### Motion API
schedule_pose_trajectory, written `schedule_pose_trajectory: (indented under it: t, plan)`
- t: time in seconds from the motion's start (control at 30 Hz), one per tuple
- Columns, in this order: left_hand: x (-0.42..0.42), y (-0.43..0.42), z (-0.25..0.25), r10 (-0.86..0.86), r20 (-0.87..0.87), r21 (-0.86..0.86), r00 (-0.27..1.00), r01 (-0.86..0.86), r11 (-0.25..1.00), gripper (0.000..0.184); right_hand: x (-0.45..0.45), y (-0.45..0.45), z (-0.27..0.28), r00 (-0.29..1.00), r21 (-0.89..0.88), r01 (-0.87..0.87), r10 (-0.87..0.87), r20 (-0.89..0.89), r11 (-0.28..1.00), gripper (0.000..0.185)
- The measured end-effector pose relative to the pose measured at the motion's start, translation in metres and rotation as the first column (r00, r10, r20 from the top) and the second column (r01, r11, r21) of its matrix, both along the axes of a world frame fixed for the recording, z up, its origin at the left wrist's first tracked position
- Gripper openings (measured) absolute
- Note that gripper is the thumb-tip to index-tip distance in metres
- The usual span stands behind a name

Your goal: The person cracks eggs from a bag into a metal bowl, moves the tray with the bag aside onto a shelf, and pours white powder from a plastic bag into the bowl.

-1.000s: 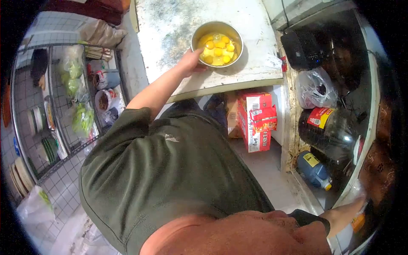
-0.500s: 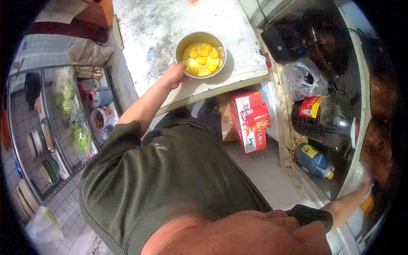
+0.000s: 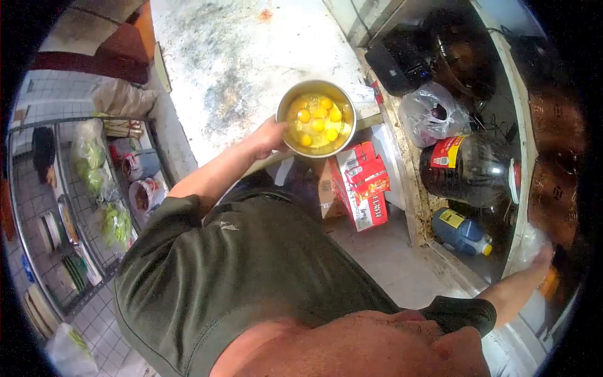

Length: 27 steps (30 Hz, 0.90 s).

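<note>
My left hand [image 3: 271,138] grips the near-left rim of a round metal bowl [image 3: 282,107]. Several raw egg yolks [image 3: 319,114] in clear egg white lie in the bowl. The bowl overlaps the front edge of the worn white table [image 3: 251,38]; whether it still touches the table I cannot tell. Far to the right, my right hand [image 3: 541,256] reaches out beside some clear plastic [image 3: 532,242]. Its fingers are dark and indistinct, so any hold is unclear.
A red carton [image 3: 364,188] stands below the table. Along the right are a plastic bag [image 3: 433,113], a large dark bottle [image 3: 471,169] and a blue jug with a yellow cap [image 3: 460,231]. A rack [image 3: 56,188] with bagged vegetables [image 3: 94,157] and plates stands left.
My left hand has brought the bowl toward my body and slightly right, from the tabletop to the table's front edge. My right hand has shifted slightly upward in view.
</note>
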<state>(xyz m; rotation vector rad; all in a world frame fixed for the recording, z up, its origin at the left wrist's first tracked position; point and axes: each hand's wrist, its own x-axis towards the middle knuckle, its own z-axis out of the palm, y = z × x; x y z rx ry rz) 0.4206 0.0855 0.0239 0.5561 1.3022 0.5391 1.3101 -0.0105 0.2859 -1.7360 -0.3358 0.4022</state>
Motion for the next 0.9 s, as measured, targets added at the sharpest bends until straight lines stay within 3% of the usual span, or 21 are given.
schedule_pose_trajectory:
  t: [0.1, 0.23, 0.33, 0.37, 0.47, 0.57, 0.6, 0.63, 0.7, 0.73, 0.77, 0.8, 0.87, 0.9]
  plan:
    - [0.019, -0.006, 0.017, -0.044, 0.030, 0.015, 0.999, 0.044, 0.999, 0.042, 0.013, -0.002, 0.013, 0.999, 0.053, 0.013, -0.010, -0.050, 0.999, 0.028]
    - [0.037, -0.013, -0.005, -0.180, -0.019, 0.049, 0.983, 0.181, 0.982, 0.044, 0.028, 0.006, 0.025, 0.991, 0.119, 0.031, -0.015, -0.130, 0.992, 0.028]
    - [0.056, -0.013, 0.016, -0.310, -0.021, 0.063, 0.951, 0.310, 0.948, 0.046, 0.038, 0.003, 0.038, 0.982, 0.169, 0.050, -0.017, -0.186, 0.984, 0.029]
    - [0.062, -0.013, 0.004, -0.338, 0.056, 0.087, 0.940, 0.332, 0.939, 0.047, 0.040, 0.001, 0.044, 0.979, 0.186, 0.059, -0.020, -0.204, 0.981, 0.029]
    - [0.088, -0.018, 0.021, -0.298, 0.101, 0.056, 0.949, 0.294, 0.954, 0.046, 0.039, -0.008, 0.050, 0.966, 0.220, 0.077, -0.018, -0.260, 0.972, 0.029]
    - [0.113, -0.017, 0.017, -0.471, -0.009, 0.146, 0.882, 0.467, 0.872, 0.047, 0.048, -0.006, 0.052, 0.965, 0.252, -0.007, 0.073, -0.251, 0.968, 0.028]
    - [0.123, -0.017, 0.012, -0.512, -0.048, 0.164, 0.857, 0.513, 0.843, 0.048, 0.058, -0.008, 0.046, 0.996, 0.101, -0.089, 0.088, 0.006, 0.991, 0.028]
    - [0.137, -0.016, -0.033, -0.540, -0.039, 0.220, 0.841, 0.535, 0.816, 0.050, 0.097, -0.015, 0.034, 0.957, -0.072, -0.127, 0.141, 0.254, 0.989, 0.028]
    - [0.162, -0.013, -0.025, -0.563, -0.032, 0.244, 0.826, 0.552, 0.797, 0.048, 0.093, -0.017, 0.032, 0.969, -0.012, -0.098, 0.099, 0.227, 0.995, 0.027]
    - [0.175, -0.013, -0.017, -0.576, -0.027, 0.254, 0.817, 0.563, 0.786, 0.047, 0.046, -0.012, 0.046, 0.998, 0.210, -0.008, 0.020, -0.057, 0.978, 0.027]
    - [0.184, -0.013, -0.006, -0.651, -0.119, 0.322, 0.750, 0.649, 0.689, 0.038, 0.017, -0.010, 0.058, 0.939, 0.389, 0.140, 0.003, -0.344, 0.911, 0.027]
    - [0.190, -0.011, 0.010, -0.706, -0.217, 0.379, 0.674, 0.725, 0.575, 0.031, 0.008, -0.011, 0.066, 0.940, 0.405, 0.116, 0.032, -0.340, 0.907, 0.027]
    - [0.204, -0.012, 0.040, -0.755, -0.193, 0.387, 0.626, 0.756, 0.528, 0.024, -0.001, -0.020, 0.072, 0.939, 0.432, 0.070, 0.087, -0.334, 0.899, 0.028]
    - [0.214, -0.013, 0.054, -0.750, -0.068, 0.347, 0.658, 0.720, 0.601, 0.022, 0.007, -0.027, 0.071, 0.951, 0.467, -0.045, 0.181, -0.250, 0.883, 0.028]
